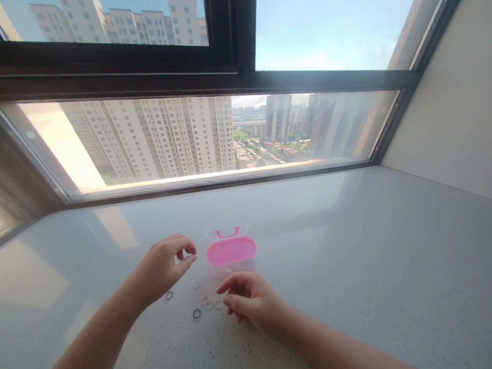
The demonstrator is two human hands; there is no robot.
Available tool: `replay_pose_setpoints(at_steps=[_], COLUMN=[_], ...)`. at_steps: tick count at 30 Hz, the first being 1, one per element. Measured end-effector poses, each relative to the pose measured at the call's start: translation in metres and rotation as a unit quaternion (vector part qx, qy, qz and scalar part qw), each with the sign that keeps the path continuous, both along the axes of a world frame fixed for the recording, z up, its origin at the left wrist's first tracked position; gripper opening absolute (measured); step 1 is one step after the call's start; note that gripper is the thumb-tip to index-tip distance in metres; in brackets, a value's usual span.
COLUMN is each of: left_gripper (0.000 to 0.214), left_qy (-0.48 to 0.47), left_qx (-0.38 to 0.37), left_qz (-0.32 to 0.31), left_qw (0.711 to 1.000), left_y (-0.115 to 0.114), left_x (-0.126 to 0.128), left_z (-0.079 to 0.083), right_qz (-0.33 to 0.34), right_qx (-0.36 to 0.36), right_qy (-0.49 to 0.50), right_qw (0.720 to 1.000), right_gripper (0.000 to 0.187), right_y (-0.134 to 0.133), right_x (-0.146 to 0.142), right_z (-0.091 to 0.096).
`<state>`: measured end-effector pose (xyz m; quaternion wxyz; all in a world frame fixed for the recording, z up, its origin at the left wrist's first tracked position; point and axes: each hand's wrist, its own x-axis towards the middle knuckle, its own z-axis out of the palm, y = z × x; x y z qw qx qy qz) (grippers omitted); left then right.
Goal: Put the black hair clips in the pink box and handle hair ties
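A small clear box with a pink rim (pixel 230 251) stands open on the pale sill, its lid with a pink clasp (pixel 227 232) tipped back behind it. Several small rings (pixel 196 313) lie scattered on the sill in front of the box. My left hand (pixel 167 266) hovers just left of the box, thumb and forefinger pinched together on something too small to name. My right hand (pixel 250 299) rests on the sill beside the rings, fingers curled and pointing left toward them.
The wide pale sill (pixel 366 254) runs to a dark-framed window (pixel 236 81) at the back and a plain wall (pixel 462 129) on the right. High-rise buildings show outside.
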<state>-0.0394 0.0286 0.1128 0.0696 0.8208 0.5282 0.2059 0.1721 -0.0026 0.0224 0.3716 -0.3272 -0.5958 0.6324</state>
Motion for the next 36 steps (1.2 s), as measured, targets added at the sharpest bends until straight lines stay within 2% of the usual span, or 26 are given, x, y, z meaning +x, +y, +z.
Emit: replay_pose_setpoints(at_steps=[2,5,7,10,14,19,23,28,32,36], left_gripper=[0.013,0.022,0.026,0.024,0.016,0.010,0.009,0.013,0.018,0.020], left_qy=[0.009,0.002,-0.006,-0.012,-0.015,-0.029,-0.063,-0.124,-0.180,-0.260], left_qx=[-0.037,-0.056,-0.058,-0.063,-0.060,-0.047,-0.006,0.022,0.017,0.007], left_qz=[-0.002,-0.001,0.001,0.001,0.016,0.041,0.048,0.101,0.134,0.156], left_qw=[0.999,0.998,0.998,0.998,0.998,0.998,0.997,0.987,0.974,0.953], left_y=[-0.010,-0.021,-0.023,-0.021,-0.017,-0.017,-0.019,-0.016,-0.011,-0.007], left_x=[-0.006,-0.008,-0.006,-0.003,-0.002,-0.002,0.001,-0.003,-0.014,-0.019], left_z=[-0.019,-0.048,-0.061,-0.067,-0.067,-0.070,-0.067,-0.065,-0.068,-0.070], right_qz=[-0.034,-0.018,0.001,0.013,0.012,0.003,-0.011,-0.016,-0.014,-0.045], right_qx=[0.142,0.300,0.358,0.408,0.444,0.457,0.444,0.444,0.443,0.432], right_qy=[-0.076,-0.173,-0.220,-0.273,-0.302,-0.302,-0.327,-0.385,-0.383,-0.362], right_qw=[0.986,0.938,0.908,0.871,0.843,0.837,0.834,0.809,0.810,0.825], right_gripper=[0.022,0.034,0.039,0.031,0.020,0.014,0.007,0.005,0.007,0.012], right_y=[-0.002,-0.005,-0.005,-0.004,-0.002,-0.003,-0.004,-0.004,-0.004,-0.005], right_x=[-0.001,-0.001,-0.002,-0.003,-0.005,-0.007,-0.011,-0.014,-0.012,-0.007], right_z=[0.001,0.003,0.003,0.002,0.000,0.001,0.002,0.001,0.003,0.007])
